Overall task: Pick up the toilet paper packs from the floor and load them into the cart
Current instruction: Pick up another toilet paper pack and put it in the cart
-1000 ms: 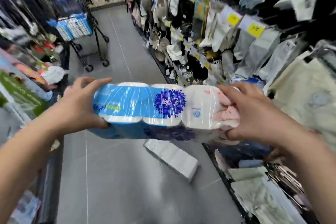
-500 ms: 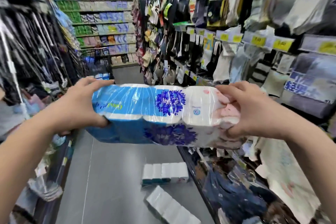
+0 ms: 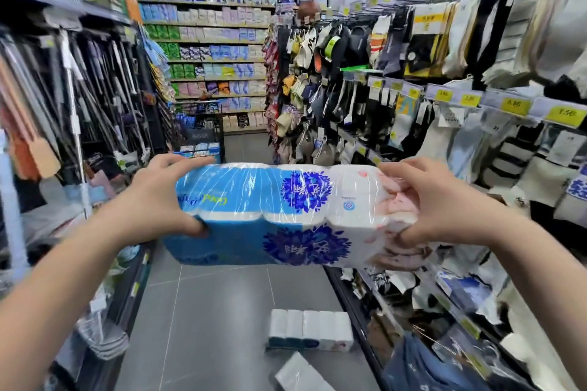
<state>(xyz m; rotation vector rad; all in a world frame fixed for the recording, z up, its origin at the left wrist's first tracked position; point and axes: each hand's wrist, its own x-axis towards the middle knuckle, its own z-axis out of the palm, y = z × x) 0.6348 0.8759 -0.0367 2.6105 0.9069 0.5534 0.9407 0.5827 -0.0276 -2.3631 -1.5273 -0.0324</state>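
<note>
I hold a blue-and-white toilet paper pack [image 3: 286, 216] level at chest height in the aisle. My left hand [image 3: 162, 197] grips its blue left end, fingers over the top and thumb underneath. My right hand [image 3: 435, 200] grips its white right end the same way. Two more toilet paper packs lie on the grey floor below: one flat pack [image 3: 311, 330] and another tilted pack [image 3: 301, 374] at the bottom edge. The black wire cart [image 3: 203, 124] stands farther down the aisle, partly hidden behind the held pack, with packs inside it.
Mops and brooms [image 3: 95, 89] hang on the left rack. Socks and hats [image 3: 413, 73] hang on the right rack, reaching close to the aisle. Shelves of tissue goods [image 3: 216, 51] close the far end. The grey floor [image 3: 206, 311] runs between the racks.
My view has risen from the floor toward the far shelves. The pack stays gripped in both hands. The cart now appears straight ahead behind the pack, and the floor packs sit lower in view.
</note>
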